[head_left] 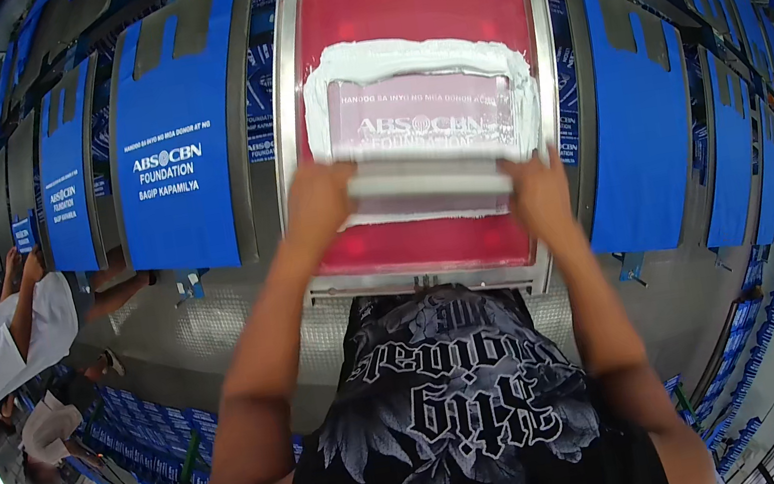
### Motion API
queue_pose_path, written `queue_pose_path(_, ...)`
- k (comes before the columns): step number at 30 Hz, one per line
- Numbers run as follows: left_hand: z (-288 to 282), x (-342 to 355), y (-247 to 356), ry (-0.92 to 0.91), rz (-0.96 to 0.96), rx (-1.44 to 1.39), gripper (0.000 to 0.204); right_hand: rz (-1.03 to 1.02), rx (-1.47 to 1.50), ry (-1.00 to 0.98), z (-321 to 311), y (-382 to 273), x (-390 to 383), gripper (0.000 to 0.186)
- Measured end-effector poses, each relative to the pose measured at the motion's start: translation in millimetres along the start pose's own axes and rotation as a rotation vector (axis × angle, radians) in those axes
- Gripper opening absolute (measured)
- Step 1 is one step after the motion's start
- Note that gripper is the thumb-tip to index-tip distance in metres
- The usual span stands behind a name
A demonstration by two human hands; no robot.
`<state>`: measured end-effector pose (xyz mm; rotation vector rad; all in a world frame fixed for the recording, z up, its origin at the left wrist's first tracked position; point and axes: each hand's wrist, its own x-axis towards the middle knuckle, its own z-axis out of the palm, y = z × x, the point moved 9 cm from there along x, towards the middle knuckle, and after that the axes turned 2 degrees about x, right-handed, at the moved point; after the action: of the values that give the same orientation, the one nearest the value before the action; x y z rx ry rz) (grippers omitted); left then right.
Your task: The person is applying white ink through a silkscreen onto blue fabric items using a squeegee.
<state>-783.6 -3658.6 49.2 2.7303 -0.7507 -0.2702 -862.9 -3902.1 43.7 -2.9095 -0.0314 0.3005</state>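
Screen-printing frame [288,75] is set over the bench [248,183], between two flat blue bags [182,224], and its near rail seems to pass a little beyond the near edge of the bench. Inside it, the red mesh [410,5] surrounds a paler window with white letters. White ink [353,60] makes a thick ridge along the window's side toward the frame's far edge. The squeegee [428,180] lies crosswise, nearer to the frame's near edge. The left hand [328,203] grasps its left end, the right hand [537,193] its right end; the fingers are blurred. For a good stroke, I judge, both hands should press equally, hold one steady angle, stay parallel to the near edge, and spread ink without stopping over the letters.
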Motion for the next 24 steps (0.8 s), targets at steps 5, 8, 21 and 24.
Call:
queue_pose_path(5, -29.3, 129.5, -21.2, -0.05, -0.044, 0.04, 0.034, -0.047, -0.078, -0.041, -37.0, 40.1, 124.5, 0.03)
queue_pose_path(8, -40.5, 144.2, -30.0, -0.09, -0.046, 0.031, 0.041, -0.064, 0.068, -0.066, -48.8, 46.4, 149.3, 0.042)
queue_pose_path(21, 180.0, -197.9, 45.4, -0.693, -0.429, -0.954, 0.053, -0.164, 0.034, -0.164, -55.8, 46.1, 201.8, 0.055)
queue_pose_path(24, 203.6, -197.0, 64.7, -0.553, -0.399, -1.209, 0.048, -0.07, -0.03, -0.293, -52.2, 29.2, 200.0, 0.056)
